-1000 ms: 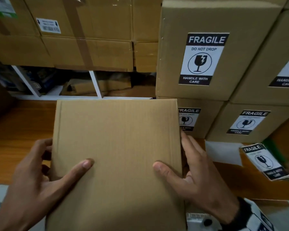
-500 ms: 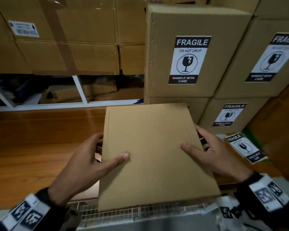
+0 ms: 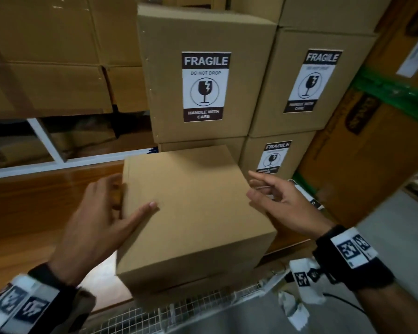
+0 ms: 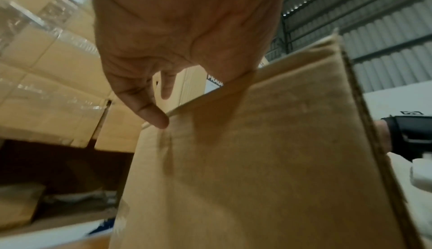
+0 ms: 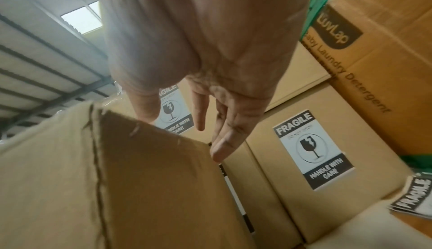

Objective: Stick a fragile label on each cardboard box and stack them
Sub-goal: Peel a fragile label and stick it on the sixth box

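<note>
Right hand (image 3: 284,206) has released the plain box (image 3: 193,213), fingers now straight beside it; left hand (image 3: 99,222) alone holds it.

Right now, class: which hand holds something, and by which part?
The left hand holds the plain cardboard box by its left side, thumb on top. The right hand holds nothing.
</note>
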`<state>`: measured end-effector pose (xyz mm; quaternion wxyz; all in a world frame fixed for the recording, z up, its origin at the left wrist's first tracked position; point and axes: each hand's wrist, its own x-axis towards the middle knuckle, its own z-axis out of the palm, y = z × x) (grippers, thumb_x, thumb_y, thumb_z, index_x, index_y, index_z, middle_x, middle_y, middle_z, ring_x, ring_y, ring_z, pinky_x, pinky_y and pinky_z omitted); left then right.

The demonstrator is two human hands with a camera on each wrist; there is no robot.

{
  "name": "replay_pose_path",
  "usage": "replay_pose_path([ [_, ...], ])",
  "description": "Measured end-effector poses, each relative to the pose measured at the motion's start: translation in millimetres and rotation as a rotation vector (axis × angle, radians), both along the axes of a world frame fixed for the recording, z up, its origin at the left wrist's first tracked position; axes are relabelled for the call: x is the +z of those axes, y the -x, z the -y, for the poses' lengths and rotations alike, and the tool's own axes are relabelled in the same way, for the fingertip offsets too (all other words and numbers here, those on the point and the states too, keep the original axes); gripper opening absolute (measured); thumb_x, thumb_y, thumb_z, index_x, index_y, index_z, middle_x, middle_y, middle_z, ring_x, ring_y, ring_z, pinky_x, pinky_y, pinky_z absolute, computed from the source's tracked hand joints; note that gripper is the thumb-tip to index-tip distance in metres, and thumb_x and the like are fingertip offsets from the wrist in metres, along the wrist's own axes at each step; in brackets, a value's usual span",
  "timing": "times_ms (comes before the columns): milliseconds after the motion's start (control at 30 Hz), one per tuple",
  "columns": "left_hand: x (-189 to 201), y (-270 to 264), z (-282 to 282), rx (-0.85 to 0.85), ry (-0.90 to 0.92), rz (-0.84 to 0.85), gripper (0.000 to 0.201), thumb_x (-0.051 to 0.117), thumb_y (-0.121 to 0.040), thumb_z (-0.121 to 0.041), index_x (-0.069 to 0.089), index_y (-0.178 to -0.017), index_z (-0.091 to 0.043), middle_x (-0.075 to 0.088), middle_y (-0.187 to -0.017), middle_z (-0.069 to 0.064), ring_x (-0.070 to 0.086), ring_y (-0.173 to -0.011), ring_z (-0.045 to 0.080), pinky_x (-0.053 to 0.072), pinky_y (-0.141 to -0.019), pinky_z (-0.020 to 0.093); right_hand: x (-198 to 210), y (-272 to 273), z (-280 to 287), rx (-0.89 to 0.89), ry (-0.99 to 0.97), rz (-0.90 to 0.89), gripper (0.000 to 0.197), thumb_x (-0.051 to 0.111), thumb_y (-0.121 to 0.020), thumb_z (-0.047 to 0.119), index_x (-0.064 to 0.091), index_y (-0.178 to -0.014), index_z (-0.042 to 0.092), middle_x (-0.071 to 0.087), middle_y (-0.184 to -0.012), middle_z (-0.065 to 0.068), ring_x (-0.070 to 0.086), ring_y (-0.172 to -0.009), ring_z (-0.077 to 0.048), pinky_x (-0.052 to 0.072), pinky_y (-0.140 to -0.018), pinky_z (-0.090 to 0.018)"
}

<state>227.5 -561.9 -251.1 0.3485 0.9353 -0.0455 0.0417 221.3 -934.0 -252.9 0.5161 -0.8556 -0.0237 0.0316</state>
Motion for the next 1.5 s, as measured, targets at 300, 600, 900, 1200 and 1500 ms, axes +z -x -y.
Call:
replay_pose_path([
  [300,13.2,28.5,73.4,-0.227,-0.276,0.148,0.058,0.071,-0.077,-0.069,0.051,-0.129,-0.055,0.047,-0.141,-0.013,0.047,-0.128,0.016,0.054,-0.094,0.050,-86.4,1.1,136.9,-0.247,0.313,-0.068,0.045,0.079,-0.090,0.041,0.064,-0.131,0.028,0.065,-0.131,0.005,0.063,-0.112,-0.008,0.059,-0.093,-0.036],
  [600,30.5,79.1,262.3,-0.455,-0.307,0.244,0.037,0.059,-0.090,-0.066,0.070,-0.110,-0.037,0.059,-0.124,-0.013,0.054,-0.104,0.007,0.053,-0.074,0.026,-150.0,-52.5,219.6,-0.295,0.663,-0.189,0.042,0.080,-0.086,0.046,0.072,-0.118,0.020,0.070,-0.124,-0.004,0.067,-0.111,-0.025,0.059,-0.093,-0.041],
  [900,-52.0,26.7,389.7,-0.497,-0.322,-0.006,0.038,0.053,-0.097,-0.064,0.056,-0.125,-0.039,0.043,-0.127,-0.018,0.045,-0.112,0.002,0.047,-0.093,0.021,-160.7,-76.7,241.9,-0.268,0.654,-0.330,0.041,0.086,-0.079,0.049,0.075,-0.110,0.024,0.073,-0.117,0.001,0.070,-0.106,-0.026,0.056,-0.088,-0.035],
  [1200,-128.8,-26.2,421.6,-0.291,-0.195,-0.349,0.041,0.070,-0.094,-0.049,0.060,-0.127,-0.026,0.055,-0.130,-0.007,0.054,-0.118,0.011,0.047,-0.095,0.024,-161.4,-93.7,240.9,-0.345,0.481,-0.450,0.034,0.091,-0.074,0.038,0.075,-0.100,0.023,0.075,-0.109,0.001,0.066,-0.090,-0.023,0.051,-0.071,-0.029],
  [1500,-145.7,-58.7,432.9,-0.133,0.153,-0.445,0.033,0.057,-0.101,-0.052,0.060,-0.121,-0.026,0.066,-0.122,-0.007,0.063,-0.109,0.010,0.053,-0.100,0.036,-168.8,-71.6,245.5,-0.387,0.460,-0.138,0.009,0.066,-0.100,0.028,0.074,-0.104,0.026,0.074,-0.111,0.005,0.070,-0.093,-0.016,0.059,-0.074,-0.032],
])
